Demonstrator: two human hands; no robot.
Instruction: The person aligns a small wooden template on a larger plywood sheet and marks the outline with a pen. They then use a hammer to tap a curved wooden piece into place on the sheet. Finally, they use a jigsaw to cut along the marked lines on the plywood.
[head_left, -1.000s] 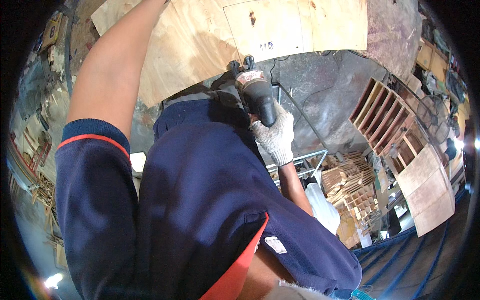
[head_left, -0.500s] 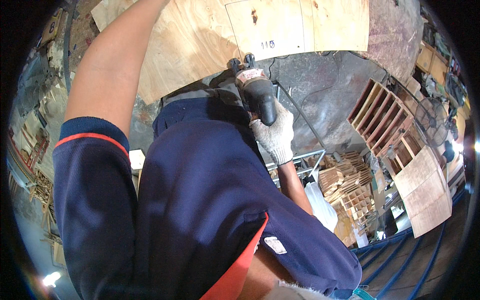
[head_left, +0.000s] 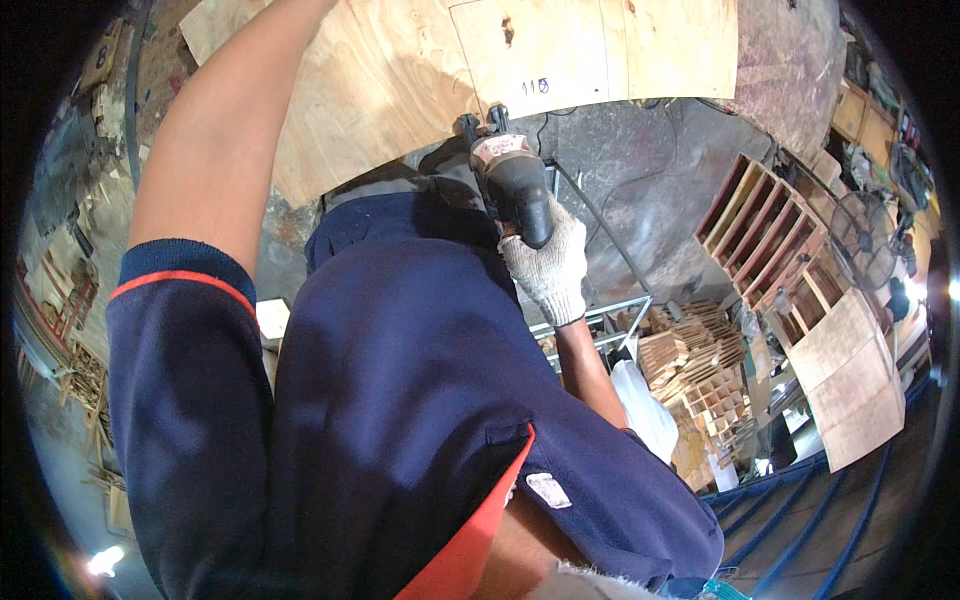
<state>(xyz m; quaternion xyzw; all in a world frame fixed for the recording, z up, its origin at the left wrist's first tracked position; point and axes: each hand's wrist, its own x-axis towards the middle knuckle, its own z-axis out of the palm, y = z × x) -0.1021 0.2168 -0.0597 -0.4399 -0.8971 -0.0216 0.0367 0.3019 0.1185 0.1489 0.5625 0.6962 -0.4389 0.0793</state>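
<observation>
My right hand (head_left: pixel 548 262), in a white knitted glove, is wrapped round the rear of a black jigsaw (head_left: pixel 515 185) with a worn red-and-white label. The tool's two dark front prongs meet the near edge of a plywood sheet (head_left: pixel 385 85), close to a drawn line that runs away across the wood. Blade and trigger are hidden from this view. Dark curved lines and a handwritten mark show on the sheet. My bare left forearm reaches over the sheet's left part and leaves the picture at the top, so my left hand is out of sight.
Right of the sheet stands a slatted wooden rack (head_left: pixel 760 235), with a fan (head_left: pixel 862 240) beside it. Stacked wood pieces (head_left: pixel 690 350) and a metal frame (head_left: pixel 600 318) lie behind my right arm. A thin cable (head_left: pixel 545 128) runs on the grey floor below the sheet's edge.
</observation>
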